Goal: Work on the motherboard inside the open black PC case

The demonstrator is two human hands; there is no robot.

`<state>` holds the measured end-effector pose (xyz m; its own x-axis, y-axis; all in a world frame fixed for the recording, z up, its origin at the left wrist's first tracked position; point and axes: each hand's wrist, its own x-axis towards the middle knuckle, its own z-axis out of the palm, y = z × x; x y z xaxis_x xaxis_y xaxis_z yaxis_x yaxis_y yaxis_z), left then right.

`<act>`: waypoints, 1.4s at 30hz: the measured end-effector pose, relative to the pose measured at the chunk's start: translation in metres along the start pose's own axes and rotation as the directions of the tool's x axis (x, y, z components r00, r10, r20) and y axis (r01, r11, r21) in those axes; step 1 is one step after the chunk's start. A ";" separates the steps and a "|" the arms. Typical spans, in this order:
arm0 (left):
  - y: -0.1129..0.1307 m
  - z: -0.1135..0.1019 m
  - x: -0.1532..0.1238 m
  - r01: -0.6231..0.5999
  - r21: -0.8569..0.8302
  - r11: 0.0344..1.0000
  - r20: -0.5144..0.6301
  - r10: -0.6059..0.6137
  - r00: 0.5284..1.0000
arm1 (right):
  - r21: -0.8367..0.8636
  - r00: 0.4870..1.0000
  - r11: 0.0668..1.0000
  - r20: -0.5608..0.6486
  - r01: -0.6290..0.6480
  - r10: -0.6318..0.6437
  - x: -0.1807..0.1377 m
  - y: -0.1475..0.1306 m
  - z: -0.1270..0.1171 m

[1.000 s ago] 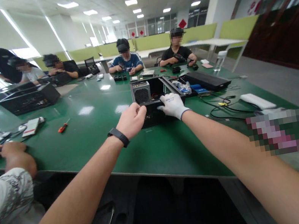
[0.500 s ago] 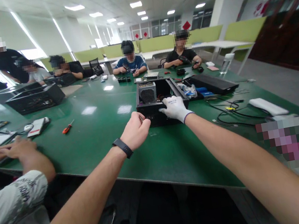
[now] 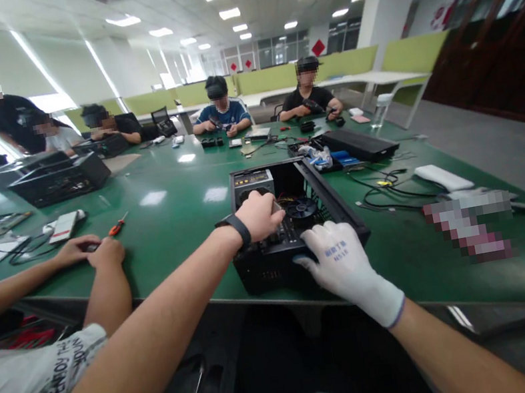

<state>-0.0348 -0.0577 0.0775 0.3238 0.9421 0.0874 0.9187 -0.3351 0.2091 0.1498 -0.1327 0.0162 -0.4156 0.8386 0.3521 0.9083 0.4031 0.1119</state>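
Note:
An open black computer case [image 3: 340, 206] lies near the front edge of the green table [image 3: 185, 217], with a fan and wiring showing inside. My bare left hand [image 3: 260, 216], with a black wristband, reaches into the case with its fingers curled; what they hold is hidden. My right hand [image 3: 342, 260], in a white glove, grips the near front rim of the case.
A co-worker's arms [image 3: 94, 253] rest on the table at my left, beside an orange screwdriver [image 3: 116, 226]. Another black case [image 3: 59, 178] stands far left. Cables [image 3: 388, 191], a white bar [image 3: 442, 177] and a flat black panel [image 3: 359, 142] lie right. Several people sit beyond.
The case has come from mid-table to the near edge. My left hand went from its outer rim into the inside. My right hand kept hold of the front rim.

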 end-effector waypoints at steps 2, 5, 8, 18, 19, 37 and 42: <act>0.007 0.006 0.005 -0.017 0.135 0.991 0.082 0.006 0.997 | 0.030 1.000 1.000 -0.003 0.010 -0.010 -0.024 -0.005 -0.009; 0.016 0.015 0.012 -0.089 0.281 0.955 0.204 0.031 0.979 | 0.085 1.000 0.996 -0.012 0.019 -0.018 -0.053 -0.011 -0.019; 0.024 0.024 0.016 -0.156 0.352 0.923 0.329 0.034 0.944 | 0.116 1.000 0.993 -0.009 0.007 -0.006 -0.075 -0.017 -0.026; 0.022 0.062 0.009 -0.087 0.331 0.940 0.441 -0.073 0.895 | 0.200 0.996 0.980 -0.091 -0.003 0.021 -0.112 -0.034 -0.027; 0.021 0.063 0.009 -0.078 0.331 0.940 0.447 -0.084 0.890 | 0.205 0.996 0.979 -0.092 0.000 0.019 -0.112 -0.034 -0.027; 0.017 0.075 0.026 -0.062 0.391 0.918 0.525 -0.168 0.835 | 0.209 0.998 0.978 -0.060 -0.015 0.028 -0.102 -0.029 -0.031; 0.017 0.076 0.028 -0.085 0.432 0.898 0.525 -0.173 0.834 | 0.207 0.998 0.978 -0.065 -0.010 0.024 -0.101 -0.029 -0.032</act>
<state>0.0070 -0.0359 0.0094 0.2293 0.8500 -0.4743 0.8948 -0.3758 -0.2409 0.1671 -0.2409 0.0076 -0.3900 0.8225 0.4141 0.8828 0.4619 -0.0859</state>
